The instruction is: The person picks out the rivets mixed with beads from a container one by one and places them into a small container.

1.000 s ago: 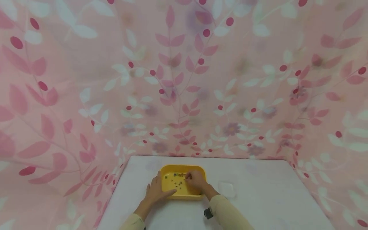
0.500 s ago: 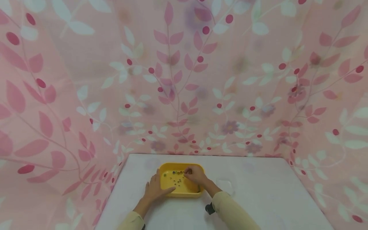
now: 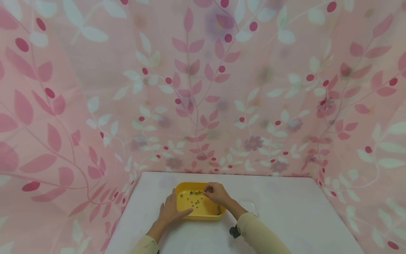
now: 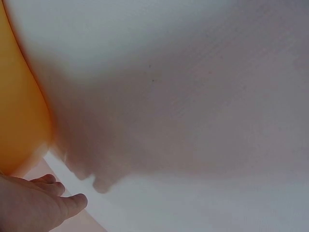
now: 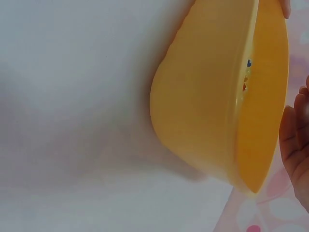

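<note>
A yellow tray (image 3: 207,218) with raised walls stands on the white table. My left hand (image 3: 169,211) rests along its left side, fingers extended and thumb over the front rim. A row of small coloured, marble-like balls (image 3: 196,193) lies inside towards the back; smaller shiny pieces (image 3: 196,203) are scattered nearer the front. My right hand (image 3: 219,194) is over the tray's right part, fingers bent and tips close together at the row's right end. Whether a ball sits between those tips is too small to see. The right wrist view shows its curled fingers (image 5: 292,130) beyond the rim.
A clear shallow plastic piece (image 3: 250,207) lies on the table (image 3: 295,215) right of the tray. Something dark green (image 3: 219,210) is in the tray's right front corner. One ball (image 3: 181,195) lies apart at the left. Pink patterned cloth (image 3: 203,88) hangs behind and at both sides.
My right hand has shifted slightly towards the back, uncovering more of the tray's right front corner. My left hand keeps its place on the tray. The head view has moved a little.
</note>
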Tool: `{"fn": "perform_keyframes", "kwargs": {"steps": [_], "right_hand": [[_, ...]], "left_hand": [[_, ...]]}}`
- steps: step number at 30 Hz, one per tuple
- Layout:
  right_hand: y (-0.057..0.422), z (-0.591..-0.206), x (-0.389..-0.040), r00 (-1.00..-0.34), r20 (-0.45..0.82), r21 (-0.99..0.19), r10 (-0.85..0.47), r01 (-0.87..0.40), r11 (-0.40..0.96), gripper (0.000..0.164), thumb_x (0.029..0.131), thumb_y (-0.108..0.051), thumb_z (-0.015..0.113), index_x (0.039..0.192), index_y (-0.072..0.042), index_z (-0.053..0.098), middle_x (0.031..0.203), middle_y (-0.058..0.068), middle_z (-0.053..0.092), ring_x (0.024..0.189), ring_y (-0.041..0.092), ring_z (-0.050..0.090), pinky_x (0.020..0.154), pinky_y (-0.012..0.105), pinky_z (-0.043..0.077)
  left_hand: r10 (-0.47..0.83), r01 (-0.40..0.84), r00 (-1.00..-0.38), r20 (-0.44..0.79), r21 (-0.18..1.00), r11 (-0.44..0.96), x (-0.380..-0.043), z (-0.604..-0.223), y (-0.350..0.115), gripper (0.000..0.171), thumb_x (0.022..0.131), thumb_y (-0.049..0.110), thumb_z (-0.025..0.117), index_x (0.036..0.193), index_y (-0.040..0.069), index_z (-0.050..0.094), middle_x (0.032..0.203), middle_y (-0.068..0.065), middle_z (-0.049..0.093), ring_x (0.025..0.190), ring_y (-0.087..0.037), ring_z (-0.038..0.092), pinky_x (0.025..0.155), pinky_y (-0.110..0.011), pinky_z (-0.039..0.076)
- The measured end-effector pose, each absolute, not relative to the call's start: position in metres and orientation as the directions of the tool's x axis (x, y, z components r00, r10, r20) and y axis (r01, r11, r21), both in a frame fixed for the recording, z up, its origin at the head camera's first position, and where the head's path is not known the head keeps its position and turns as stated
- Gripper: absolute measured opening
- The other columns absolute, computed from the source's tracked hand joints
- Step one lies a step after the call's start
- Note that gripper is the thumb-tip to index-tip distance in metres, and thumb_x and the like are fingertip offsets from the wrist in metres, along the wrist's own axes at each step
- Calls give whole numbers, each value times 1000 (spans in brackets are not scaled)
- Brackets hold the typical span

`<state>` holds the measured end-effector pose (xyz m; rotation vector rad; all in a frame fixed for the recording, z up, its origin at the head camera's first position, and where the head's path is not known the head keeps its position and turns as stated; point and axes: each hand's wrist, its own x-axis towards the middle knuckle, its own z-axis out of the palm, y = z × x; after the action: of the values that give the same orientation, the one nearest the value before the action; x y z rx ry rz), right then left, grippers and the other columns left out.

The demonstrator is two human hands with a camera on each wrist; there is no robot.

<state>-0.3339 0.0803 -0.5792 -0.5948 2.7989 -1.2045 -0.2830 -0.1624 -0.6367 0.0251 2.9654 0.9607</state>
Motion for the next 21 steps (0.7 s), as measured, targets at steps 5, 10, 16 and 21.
{"fn": "perform_keyframes", "kwargs": {"steps": [5, 10, 16, 21], "right_hand": [[83, -571, -333, -927, 98, -696, -362, -323, 641, 8, 90, -17, 72, 93, -9, 71, 81, -5, 65, 73, 9, 55, 63, 21, 48], [86, -566, -332, -929, 104, -684, -354, -326, 653, 11, 91, -16, 72, 97, -7, 72, 82, -5, 64, 74, 9, 54, 64, 21, 48], [91, -569, -328, -933, 90, -687, -349, -312, 656, 12, 91, -15, 72, 98, -5, 72, 82, -4, 64, 74, 11, 53, 64, 20, 48], [94, -569, -326, -931, 94, -704, -354, -313, 637, 12, 91, -14, 71, 98, -5, 72, 83, -3, 65, 75, 11, 55, 65, 21, 50]], "left_hand": [[17, 0, -1000, -23, 588, 809, -283, -636, -162, 132, 69, 73, 73, 157, 0, 9, 152, -29, 35, 139, -45, 36, 112, -70, 20], [17, 2, -1000, -20, 589, 808, -283, -635, -162, 133, 68, 75, 72, 158, 0, 8, 152, -29, 35, 140, -44, 36, 112, -69, 21], [8, -20, -999, -45, 596, 803, -278, -635, -160, 133, 69, 74, 73, 158, 1, 7, 153, -29, 34, 141, -44, 35, 113, -70, 19], [13, -18, -999, -48, 590, 807, -277, -636, -160, 133, 69, 74, 72, 158, 0, 6, 153, -29, 33, 141, -45, 34, 113, -69, 18]]}}
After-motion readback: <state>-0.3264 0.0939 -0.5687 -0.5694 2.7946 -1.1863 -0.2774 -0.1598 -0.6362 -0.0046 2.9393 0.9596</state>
